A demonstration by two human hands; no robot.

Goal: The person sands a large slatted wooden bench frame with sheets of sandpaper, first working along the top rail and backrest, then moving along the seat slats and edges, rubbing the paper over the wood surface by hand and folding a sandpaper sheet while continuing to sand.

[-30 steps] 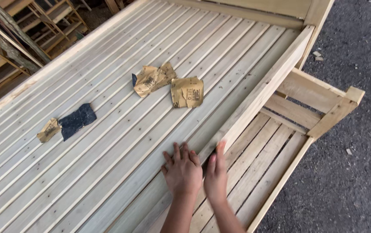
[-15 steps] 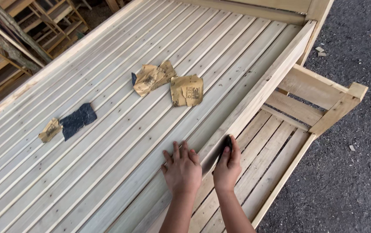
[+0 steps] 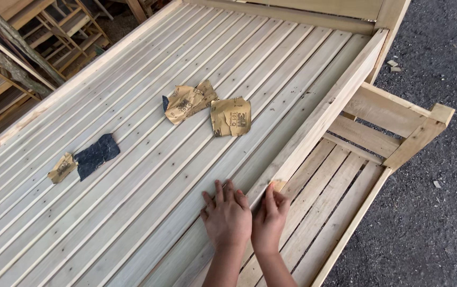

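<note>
My left hand (image 3: 227, 215) lies flat with fingers spread on the pale wooden slats (image 3: 148, 175) of a bed frame, close to its side rail (image 3: 319, 122). My right hand (image 3: 268, 219) presses against the outer face of that rail, right beside the left hand. A small piece of sandpaper (image 3: 278, 185) pokes out at its fingertips, tan side showing. The rest of the piece is hidden under the fingers.
Two crumpled tan sandpaper sheets (image 3: 188, 100) (image 3: 231, 116) lie on the slats further up, and a dark sheet (image 3: 96, 155) with a tan scrap (image 3: 62, 167) lies to the left. A lower slatted frame (image 3: 345, 175) sits at the right on gravel. Wooden frames (image 3: 31, 37) are stacked at the upper left.
My right hand slid up along the rail with the sandpaper, then came back down beside the left hand. The left hand stayed in place.
</note>
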